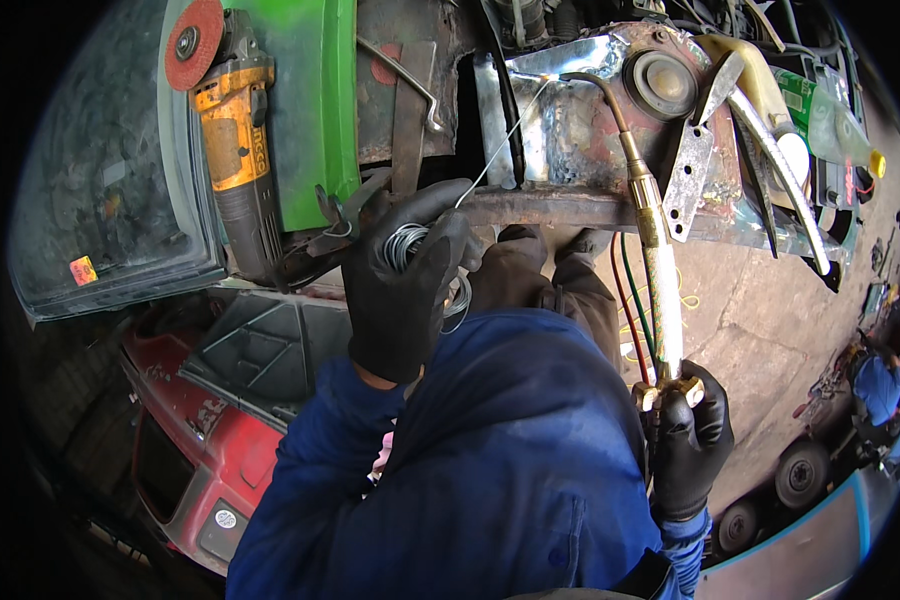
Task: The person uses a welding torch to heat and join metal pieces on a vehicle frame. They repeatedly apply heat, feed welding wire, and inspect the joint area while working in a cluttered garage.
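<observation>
My left hand (395, 300), in a black glove, is closed around a coil of thin grey wire (403, 246). One straight length of this wire runs up from my fingers to a small bright glow on the shiny sheet metal (560, 135). My right hand (692, 440), also gloved in black, grips the valve end of a gas welding torch (660, 275). The torch points away from me, its bent tip beside the glow and the wire's end. Red and green hoses (642, 318) hang behind the torch body. The sheet metal adjoins a rusty vehicle body section.
A yellow-and-black angle grinder (235, 150) lies at left on the green panel (315, 120). Metal snips (345, 210) rest near my left hand. Locking pliers (780, 180) and a green-labelled plastic bottle (830, 120) are at right. A red vehicle (205, 440) stands lower left; another person (878, 385) is far right.
</observation>
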Tool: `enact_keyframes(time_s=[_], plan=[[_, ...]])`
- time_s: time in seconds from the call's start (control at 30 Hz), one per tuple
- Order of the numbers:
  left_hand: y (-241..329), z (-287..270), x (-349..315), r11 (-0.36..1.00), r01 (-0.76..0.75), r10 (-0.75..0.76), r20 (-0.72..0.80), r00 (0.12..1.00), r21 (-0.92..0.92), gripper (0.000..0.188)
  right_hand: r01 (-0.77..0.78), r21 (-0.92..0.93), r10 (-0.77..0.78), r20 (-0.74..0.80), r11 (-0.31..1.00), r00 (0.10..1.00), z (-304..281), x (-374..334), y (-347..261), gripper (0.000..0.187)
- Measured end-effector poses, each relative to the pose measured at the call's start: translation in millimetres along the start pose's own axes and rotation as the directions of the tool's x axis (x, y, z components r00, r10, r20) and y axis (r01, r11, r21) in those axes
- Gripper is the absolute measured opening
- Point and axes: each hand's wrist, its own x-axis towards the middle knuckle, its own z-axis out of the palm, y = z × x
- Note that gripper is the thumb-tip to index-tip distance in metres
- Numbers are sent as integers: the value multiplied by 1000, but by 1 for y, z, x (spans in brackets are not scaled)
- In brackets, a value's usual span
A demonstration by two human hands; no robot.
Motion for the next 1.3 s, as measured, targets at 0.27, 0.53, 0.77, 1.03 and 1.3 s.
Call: enact_keyframes(time_s=[0.27,0.53,0.77,1.03,1.3], plan=[[3,4,0,996,-22,23,-9,1000,84,31,26,-18,-27,-10,999,1000,1,0,4,51],[4,5,1,999,0,1,-12,1000,44,31,31,-29,-32,-10,999,999,1,0,5,51],[2,4,1,983,-107,105,20,994,151,29,46,-80,-47,-16,996,999,-1,1,6,50],[-3,-4,1,951,-208,190,99,977,230,30,44,-57,-43,10,997,999,-1,2,2,49],[0,-1,1,997,-51,49,33,998,55,34,18,-50,-17,16,999,1000,-2,1,1,45]])
